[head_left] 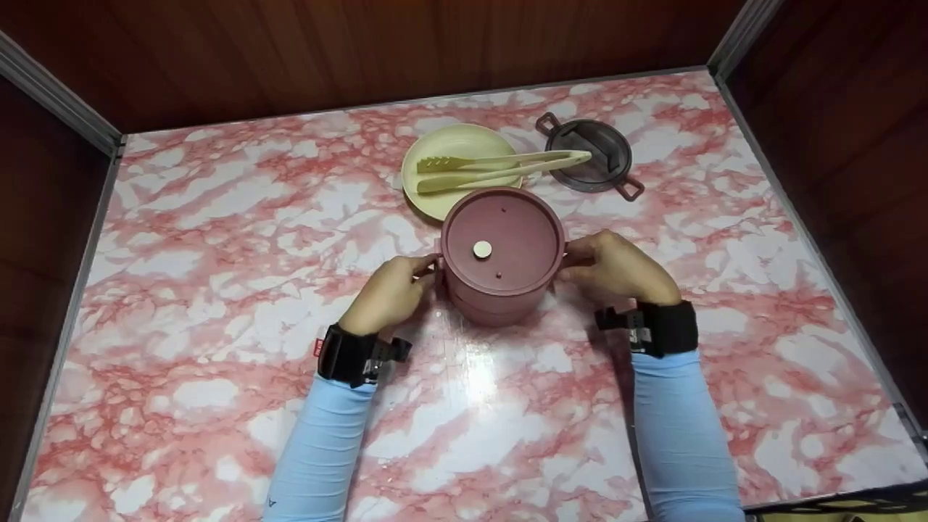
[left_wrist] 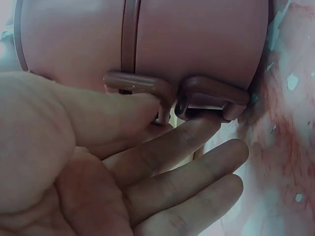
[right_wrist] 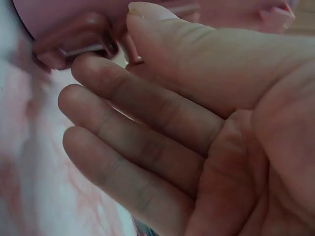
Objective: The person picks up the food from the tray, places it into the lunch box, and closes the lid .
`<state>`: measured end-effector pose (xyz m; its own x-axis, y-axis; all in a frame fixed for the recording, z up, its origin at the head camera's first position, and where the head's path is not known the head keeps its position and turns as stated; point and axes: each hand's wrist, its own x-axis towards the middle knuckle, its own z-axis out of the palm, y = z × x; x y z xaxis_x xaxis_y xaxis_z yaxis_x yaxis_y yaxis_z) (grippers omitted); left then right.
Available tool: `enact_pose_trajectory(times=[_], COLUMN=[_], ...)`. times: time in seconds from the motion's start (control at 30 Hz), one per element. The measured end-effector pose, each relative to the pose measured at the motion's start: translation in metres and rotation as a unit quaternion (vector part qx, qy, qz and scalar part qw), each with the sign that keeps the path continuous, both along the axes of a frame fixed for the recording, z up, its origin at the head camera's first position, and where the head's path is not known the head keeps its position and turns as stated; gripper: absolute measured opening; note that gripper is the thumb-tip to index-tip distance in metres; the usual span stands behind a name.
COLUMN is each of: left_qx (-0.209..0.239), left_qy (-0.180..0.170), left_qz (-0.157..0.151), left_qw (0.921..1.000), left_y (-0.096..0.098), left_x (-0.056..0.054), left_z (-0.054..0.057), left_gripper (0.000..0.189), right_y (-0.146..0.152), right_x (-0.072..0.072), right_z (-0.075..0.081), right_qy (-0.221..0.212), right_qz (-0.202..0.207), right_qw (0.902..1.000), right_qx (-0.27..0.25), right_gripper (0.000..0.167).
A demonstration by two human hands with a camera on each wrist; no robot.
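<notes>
In the head view a dusty-pink pot (head_left: 500,308) stands before me, its round pink top bearing a small cream knob (head_left: 482,249). Two loop handles show on its left side: an upper handle (left_wrist: 135,81) beside a seam and a lower handle (left_wrist: 216,91). My left hand (head_left: 391,293) pinches the upper one between thumb and index finger, while its other fingers extend below. On the opposite side, my right hand (head_left: 616,268) grips a handle with thumb and forefinger. The right wrist view shows its other fingers extended near a lower handle (right_wrist: 74,42); the gripped handle is mostly hidden.
Just behind the pot lies a pale yellow round dish (head_left: 464,138). Yellow-green tongs (head_left: 500,161) rest across it, their end reaching over a dark, two-handled round pan (head_left: 623,145). Brown panels (head_left: 399,51) border the marbled red-and-white table (head_left: 239,254).
</notes>
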<state>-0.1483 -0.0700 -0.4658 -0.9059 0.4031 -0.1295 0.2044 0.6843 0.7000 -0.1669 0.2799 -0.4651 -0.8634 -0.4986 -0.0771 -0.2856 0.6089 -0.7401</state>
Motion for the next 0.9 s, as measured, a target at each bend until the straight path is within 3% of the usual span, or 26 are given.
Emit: enact_pose_trajectory(times=[0.07,0.17,0.3,0.43,0.53,0.9], left_qx=[0.006,0.031,0.099,0.148,0.147,0.143], left_qy=[-0.005,-0.009,-0.009,-0.015,-0.017,-0.043], left_qz=[0.014,0.062,0.119,0.128,0.126,0.123], left_qw=[0.9999,0.9976,0.988,0.9806,0.9808,0.9812], left_y=[0.0,0.001,0.005,0.011,0.015,0.017], left_x=[0.0,0.0,0.004,0.011,0.014,0.014], left_z=[0.0,0.004,0.016,0.024,0.026,0.025], left_gripper=[0.038,0.039,0.046,0.057,0.064,0.068], right_y=[-0.001,0.003,0.007,-0.003,-0.012,-0.03], right_x=[0.001,0.004,0.008,0.011,0.012,0.016], right_z=[0.002,0.01,0.024,0.031,0.032,0.036], right_qy=[-0.006,-0.031,-0.085,-0.121,-0.135,-0.138], right_qz=[-0.004,-0.025,-0.092,-0.127,-0.121,-0.141], right_qw=[1.0,0.9992,0.9908,0.9745,0.9702,0.9716], right_qx=[0.004,0.007,-0.051,-0.14,-0.16,-0.131], right_gripper=[0.02,0.027,0.044,0.058,0.06,0.06])
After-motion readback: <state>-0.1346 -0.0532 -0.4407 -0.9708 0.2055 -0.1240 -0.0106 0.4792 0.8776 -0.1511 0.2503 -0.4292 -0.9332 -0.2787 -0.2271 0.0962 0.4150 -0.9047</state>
